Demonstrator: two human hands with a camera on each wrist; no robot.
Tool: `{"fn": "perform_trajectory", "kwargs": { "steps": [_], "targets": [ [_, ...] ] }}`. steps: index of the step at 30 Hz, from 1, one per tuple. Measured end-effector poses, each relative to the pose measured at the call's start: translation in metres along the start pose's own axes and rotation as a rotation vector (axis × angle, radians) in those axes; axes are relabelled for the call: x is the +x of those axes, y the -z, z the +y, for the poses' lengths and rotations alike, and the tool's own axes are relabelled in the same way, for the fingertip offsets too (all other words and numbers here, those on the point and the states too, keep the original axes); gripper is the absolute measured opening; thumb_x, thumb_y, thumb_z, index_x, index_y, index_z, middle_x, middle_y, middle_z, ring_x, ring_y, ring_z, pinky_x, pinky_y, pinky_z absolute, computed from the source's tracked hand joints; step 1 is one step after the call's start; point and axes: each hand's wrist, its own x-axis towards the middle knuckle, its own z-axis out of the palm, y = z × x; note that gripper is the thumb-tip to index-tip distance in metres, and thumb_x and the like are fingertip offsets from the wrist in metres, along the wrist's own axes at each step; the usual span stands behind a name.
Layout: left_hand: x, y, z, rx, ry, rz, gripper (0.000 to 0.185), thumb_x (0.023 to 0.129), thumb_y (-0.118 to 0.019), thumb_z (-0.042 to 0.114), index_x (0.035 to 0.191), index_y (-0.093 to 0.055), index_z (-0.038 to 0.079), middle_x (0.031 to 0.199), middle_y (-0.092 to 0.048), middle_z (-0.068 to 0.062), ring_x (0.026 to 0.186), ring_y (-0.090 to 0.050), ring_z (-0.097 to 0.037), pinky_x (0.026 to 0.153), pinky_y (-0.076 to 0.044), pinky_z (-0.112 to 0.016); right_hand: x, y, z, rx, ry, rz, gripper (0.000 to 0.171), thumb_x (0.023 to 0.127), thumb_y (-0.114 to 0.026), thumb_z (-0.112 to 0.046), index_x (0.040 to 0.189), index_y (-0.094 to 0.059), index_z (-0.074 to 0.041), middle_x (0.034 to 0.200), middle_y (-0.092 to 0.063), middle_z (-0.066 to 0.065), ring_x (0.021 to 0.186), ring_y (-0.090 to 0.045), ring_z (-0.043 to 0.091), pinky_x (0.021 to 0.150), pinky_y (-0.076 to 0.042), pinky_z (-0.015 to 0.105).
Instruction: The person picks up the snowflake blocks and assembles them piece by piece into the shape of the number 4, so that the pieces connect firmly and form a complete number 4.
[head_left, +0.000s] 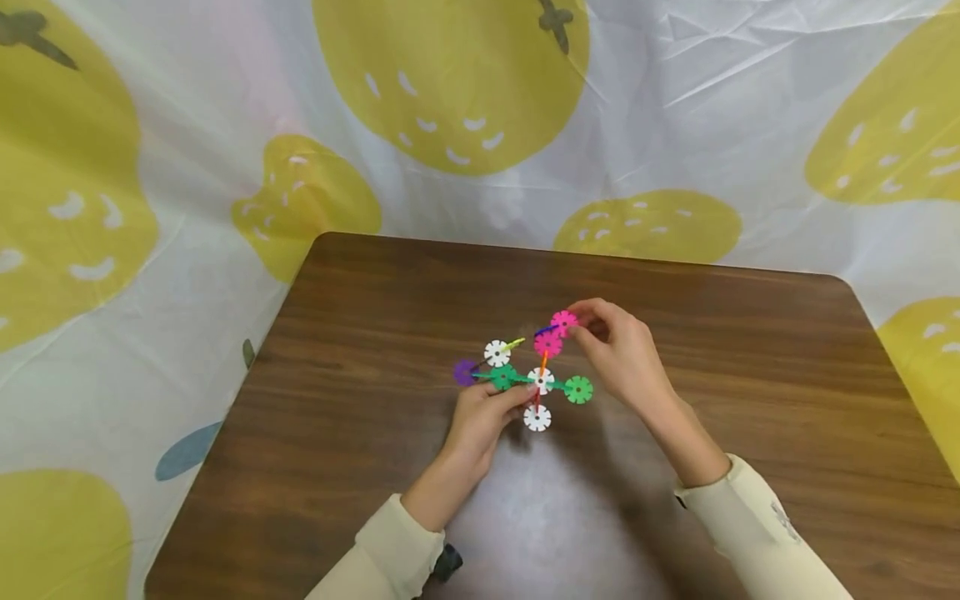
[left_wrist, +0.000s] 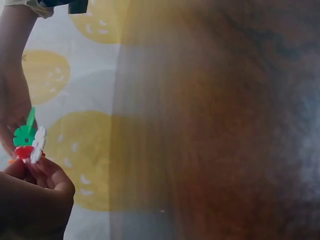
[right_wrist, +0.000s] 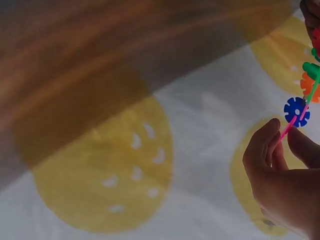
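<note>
A chain of interlocking notched plastic discs is held up over the table. In the head view my left hand point(head_left: 476, 417) grips it near a white disc point(head_left: 541, 381), beside a dark green disc point(head_left: 503, 377). A purple disc point(head_left: 464, 372) ends the left side; a lighter green disc point(head_left: 578, 390) ends the right. Another white disc point(head_left: 537, 418) sits lowest. My right hand point(head_left: 622, 350) pinches the upper pink disc point(head_left: 565, 322). In the right wrist view, that disc joins a blue disc point(right_wrist: 297, 111), near an orange disc point(right_wrist: 310, 86). The left palm side is hidden.
Beneath the hands lies a dark wood-grain table point(head_left: 337, 467) with rounded far corners. Behind it hangs a pale cloth point(head_left: 660, 125) printed with yellow fruit. A small black object point(head_left: 447, 563) shows beside the left sleeve point(head_left: 393, 546).
</note>
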Motion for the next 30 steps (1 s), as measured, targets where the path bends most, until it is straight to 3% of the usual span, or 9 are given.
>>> {"fn": "perform_trajectory", "kwargs": {
  "steps": [3, 10, 15, 20, 25, 30],
  "targets": [
    [0.003, 0.005, -0.004, 0.024, 0.029, -0.002, 0.02, 0.088, -0.075, 0.002, 0.103, -0.072, -0.012, 0.08, -0.073, 0.005, 0.079, -0.069, -0.007, 0.077, -0.058, -0.023, 0.002, -0.009, 0.01, 0.007, -0.055, -0.045, 0.021, 0.099, -0.064, -0.011, 0.119, -0.07, -0.005, 0.099, -0.073, 0.013, 0.09, -0.068, 0.026, 0.081, -0.052, 0.036],
    [0.004, 0.016, -0.006, 0.026, 0.166, -0.035, 0.025, 0.092, -0.069, 0.002, 0.113, -0.067, -0.012, 0.085, -0.074, 0.002, 0.083, -0.07, -0.01, 0.086, -0.058, -0.027, 0.008, -0.026, 0.035, 0.039, -0.172, -0.148, 0.025, 0.099, -0.062, -0.011, 0.121, -0.069, -0.001, 0.106, -0.074, 0.019, 0.096, -0.07, 0.03, 0.08, -0.052, 0.033],
    [0.001, 0.021, -0.005, 0.019, 0.248, -0.061, 0.03, 0.097, -0.063, 0.003, 0.121, -0.063, -0.014, 0.092, -0.073, -0.004, 0.089, -0.07, -0.014, 0.098, -0.057, -0.034, 0.009, -0.038, 0.048, 0.093, -0.237, -0.219, 0.024, 0.098, -0.061, -0.009, 0.119, -0.068, 0.001, 0.097, -0.073, 0.019, 0.086, -0.068, 0.026, 0.073, -0.052, 0.028],
    [-0.003, 0.024, -0.006, 0.007, 0.262, -0.065, 0.032, 0.099, -0.059, 0.003, 0.125, -0.06, -0.016, 0.107, -0.075, -0.016, 0.102, -0.072, -0.023, 0.111, -0.051, -0.046, 0.011, -0.05, 0.057, 0.135, -0.261, -0.249, 0.023, 0.097, -0.062, -0.006, 0.117, -0.067, 0.005, 0.086, -0.071, 0.015, 0.074, -0.063, 0.015, 0.066, -0.052, 0.023],
    [-0.007, 0.03, -0.009, -0.072, 0.272, -0.048, 0.034, 0.102, -0.052, 0.0, 0.131, -0.054, -0.019, 0.129, -0.066, -0.029, 0.126, -0.065, -0.035, 0.117, -0.045, -0.049, 0.014, -0.059, 0.062, 0.157, -0.273, -0.263, 0.024, 0.097, -0.061, -0.003, 0.117, -0.066, 0.009, 0.086, -0.072, 0.017, 0.07, -0.062, 0.011, 0.063, -0.051, 0.021],
    [-0.016, 0.029, -0.008, -0.099, 0.229, -0.042, 0.035, 0.1, -0.054, -0.003, 0.132, -0.052, -0.019, 0.135, -0.063, -0.028, 0.13, -0.061, -0.032, 0.119, -0.043, -0.045, 0.018, -0.063, 0.063, 0.139, -0.286, -0.257, 0.024, 0.096, -0.06, -0.003, 0.116, -0.067, 0.008, 0.087, -0.072, 0.017, 0.072, -0.063, 0.012, 0.063, -0.051, 0.02]
  ]
}}
